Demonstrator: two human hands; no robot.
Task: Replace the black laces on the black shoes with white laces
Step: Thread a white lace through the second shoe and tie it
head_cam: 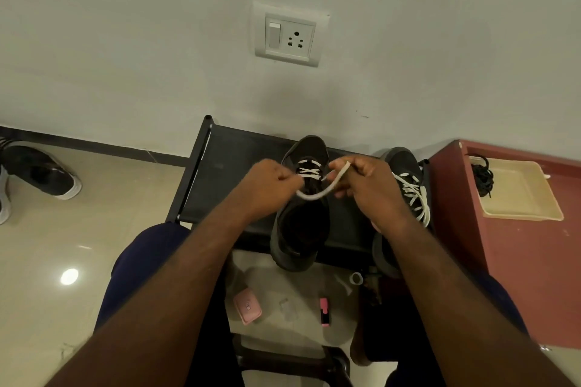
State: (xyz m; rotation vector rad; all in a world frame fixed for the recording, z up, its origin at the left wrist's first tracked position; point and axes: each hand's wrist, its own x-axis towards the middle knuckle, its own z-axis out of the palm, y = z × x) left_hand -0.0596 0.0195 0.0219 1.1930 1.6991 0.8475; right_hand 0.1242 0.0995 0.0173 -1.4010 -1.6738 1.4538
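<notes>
I'm partway through lacing the shoe (300, 239) on the surface (229, 182); my left hand (270, 187) and right hand (369, 188) both pinch the white lace (317, 197) just above it. Next, I reckon, its tip must find the next eyelet.

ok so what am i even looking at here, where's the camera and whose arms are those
There is no machine here: the arms belong to a person, and the single picture comes from a camera worn on their head, looking forward and down. That is why both forearms reach in from the bottom edge. The left hand and the right hand each pinch the same white cord lace, which loops between them; that pinch is the grip. Below them a black sports shoe, laced only near the toe, sits on a black shoe rack. Beside it, a second black shoe carries white lacing. On the red-brown cabinet, a bundle of black laces lies at the corner of a beige plastic tray.
</notes>
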